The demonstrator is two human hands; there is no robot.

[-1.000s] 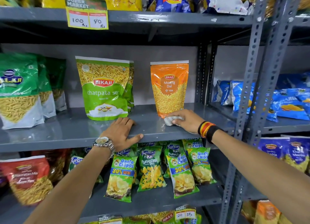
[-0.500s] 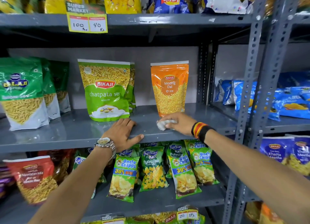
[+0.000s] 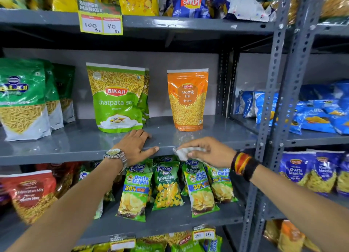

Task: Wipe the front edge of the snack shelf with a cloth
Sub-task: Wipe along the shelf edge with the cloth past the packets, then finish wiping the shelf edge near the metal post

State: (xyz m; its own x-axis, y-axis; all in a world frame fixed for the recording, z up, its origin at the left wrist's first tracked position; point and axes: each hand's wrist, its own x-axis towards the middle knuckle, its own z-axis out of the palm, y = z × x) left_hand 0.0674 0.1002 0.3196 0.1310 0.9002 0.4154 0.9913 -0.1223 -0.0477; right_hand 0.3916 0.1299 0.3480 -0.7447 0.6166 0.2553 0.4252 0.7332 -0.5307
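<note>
A grey metal snack shelf (image 3: 75,144) in a shop aisle, packets standing above and below. The left hand (image 3: 135,146) rests flat on the shelf, fingers straight, thumb over the front edge. Just right of it, the right hand (image 3: 205,151) grips a crumpled white cloth (image 3: 186,152) against the front edge, its length lying along the edge.

Bright, even light with glare on the shelf (image 3: 75,144); edges bend and blur.

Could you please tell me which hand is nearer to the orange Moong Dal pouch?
Right. The right hand is below the pouch at the shelf edge; the left hand rests further left.
</note>
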